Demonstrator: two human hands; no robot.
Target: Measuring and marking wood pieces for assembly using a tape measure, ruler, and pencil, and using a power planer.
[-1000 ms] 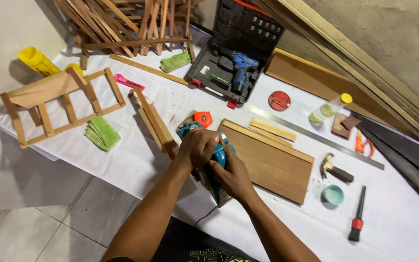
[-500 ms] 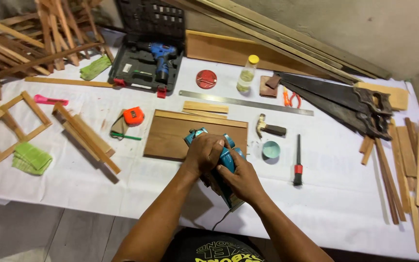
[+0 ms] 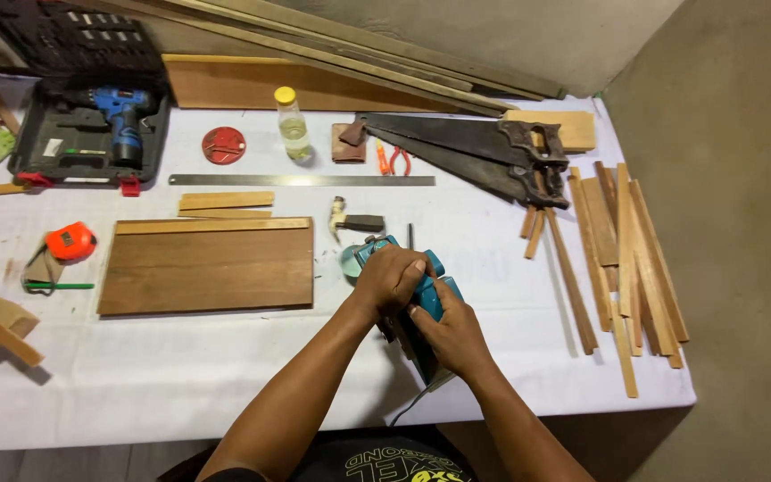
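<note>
Both hands are clamped on a teal power tool (image 3: pixel 403 295), looks like an electric planer, sitting on the white table (image 3: pixel 180 384) near the front edge. The left hand (image 3: pixel 390 278) has its fingers curled closed over the front of the body, and the right hand (image 3: pixel 452 335) is wrapped shut around the rear handle. One grey cord (image 3: pixel 408 406) drops off the table edge right by the person's lap.

What could go wrong, as I see it: that cord hangs where a forearm or knee could snag it and yank the tool sideways. The tool also sits close to the edge, so a slip could send it off. And a small round teal tin (image 3: pixel 350 261) touches its nose, easy to knock.

Counting outward: one flat wooden board (image 3: pixel 207 266) just left of the hands, one hammer (image 3: pixel 359 221) just beyond them, two thin wood strips (image 3: pixel 225 203) above the board, one orange tape measure (image 3: pixel 71 241), one long steel ruler (image 3: pixel 301 180). To the right there's a loose pile of wood slats (image 3: pixel 622 259), roughly ten, too overlapped to count exactly.

Farther back: two handsaws (image 3: pixel 466 147), one pair of orange-handled pliers (image 3: pixel 393 161), one clear bottle (image 3: pixel 293 125) with a yellow cap, one red disc (image 3: pixel 224 145), one blue cordless drill (image 3: pixel 120 116) in one open black case (image 3: pixel 64 54).
</note>
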